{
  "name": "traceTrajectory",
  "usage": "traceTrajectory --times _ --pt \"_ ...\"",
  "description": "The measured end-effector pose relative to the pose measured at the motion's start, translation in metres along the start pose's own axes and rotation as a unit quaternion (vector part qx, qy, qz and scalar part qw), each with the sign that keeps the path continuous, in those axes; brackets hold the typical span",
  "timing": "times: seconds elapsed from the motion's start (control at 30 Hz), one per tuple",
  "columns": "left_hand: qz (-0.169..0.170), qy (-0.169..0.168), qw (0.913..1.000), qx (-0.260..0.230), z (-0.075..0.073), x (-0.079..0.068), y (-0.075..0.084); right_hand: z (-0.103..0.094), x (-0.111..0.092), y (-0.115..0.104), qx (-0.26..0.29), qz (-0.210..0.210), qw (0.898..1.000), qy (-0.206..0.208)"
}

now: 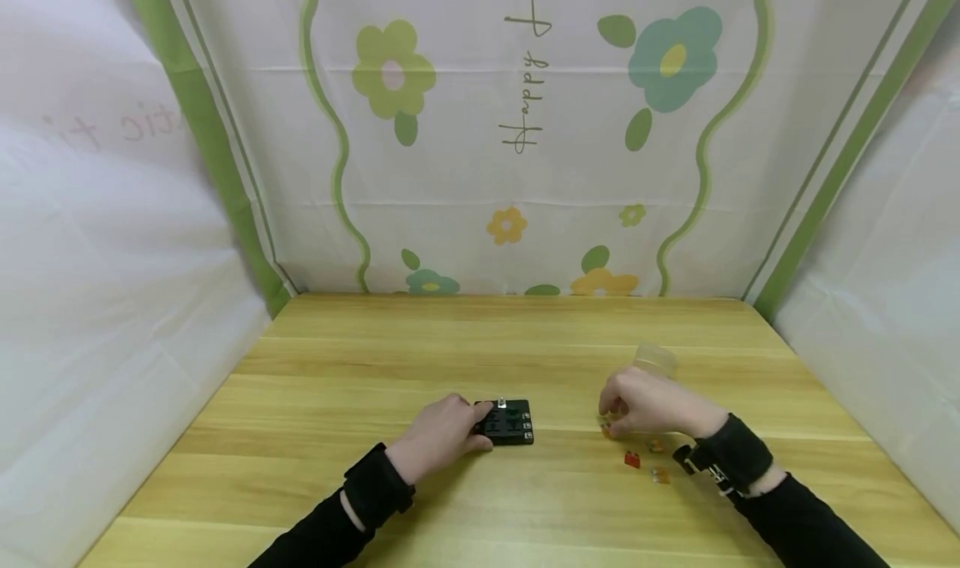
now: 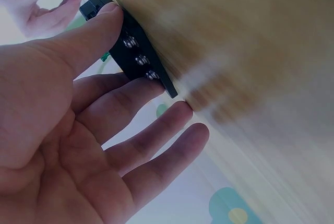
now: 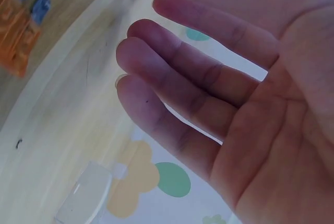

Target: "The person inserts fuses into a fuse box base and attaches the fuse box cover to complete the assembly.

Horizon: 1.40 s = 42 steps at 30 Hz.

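My left hand (image 1: 442, 436) grips the left end of a black fuse block (image 1: 512, 424), thumb on its upper face and index finger along its edge. Metal screw terminals (image 2: 140, 58) and a bit of green (image 2: 105, 57) show on the block. To the right, my right hand (image 1: 651, 403) is low over the table with its fingers loosely bent and apart. Right by its thumb tip is an orange blade fuse (image 1: 606, 430), which in the right wrist view lies outside the fingers. Nearby are a red blade fuse (image 1: 632, 459) and more orange fuses (image 1: 660, 475).
A clear plastic container (image 1: 655, 358) stands just behind my right hand. The wooden table (image 1: 360, 368) ends at a flower-printed white curtain (image 1: 450, 168), with white fabric on both sides.
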<state>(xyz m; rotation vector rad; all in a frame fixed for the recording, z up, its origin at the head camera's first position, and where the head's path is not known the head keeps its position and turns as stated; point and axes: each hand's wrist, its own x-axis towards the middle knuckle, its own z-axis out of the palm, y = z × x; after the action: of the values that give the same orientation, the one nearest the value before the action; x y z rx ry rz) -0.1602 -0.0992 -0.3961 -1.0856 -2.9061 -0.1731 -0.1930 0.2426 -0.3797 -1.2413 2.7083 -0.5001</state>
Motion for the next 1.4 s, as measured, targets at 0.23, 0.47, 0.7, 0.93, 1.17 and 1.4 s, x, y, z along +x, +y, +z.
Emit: traceTrajectory --times 0.23,0.47,0.7,0.93,1.17,1.4 --pt "-0.001 0.002 1.0 0.004 0.0008 0.0001 -0.0007 0.0038 0.0019 -0.0005 0.001 -0.004 1.0 0.0" --pt "-0.001 0.002 1.0 -0.001 0.0006 -0.0006 -0.0001 0.007 0.002 -0.0013 0.001 -0.01 1.0 0.009" --pt "-0.005 0.0 1.0 -0.001 -0.0001 -0.0014 0.0008 0.0066 0.0013 -0.0021 0.002 -0.02 1.0 0.01" --pt "-0.001 0.005 1.0 0.003 -0.0003 -0.0015 0.0014 0.0073 0.0011 -0.0016 0.02 -0.018 1.0 -0.002" --pt "-0.009 0.001 0.9999 0.006 0.0008 -0.0011 0.0015 0.0079 0.0019 -0.0025 0.017 -0.028 0.999 -0.005" --pt "-0.011 0.002 0.9999 0.008 0.0005 -0.0016 0.0019 0.0078 0.0025 -0.0035 0.012 -0.027 1.0 -0.004"
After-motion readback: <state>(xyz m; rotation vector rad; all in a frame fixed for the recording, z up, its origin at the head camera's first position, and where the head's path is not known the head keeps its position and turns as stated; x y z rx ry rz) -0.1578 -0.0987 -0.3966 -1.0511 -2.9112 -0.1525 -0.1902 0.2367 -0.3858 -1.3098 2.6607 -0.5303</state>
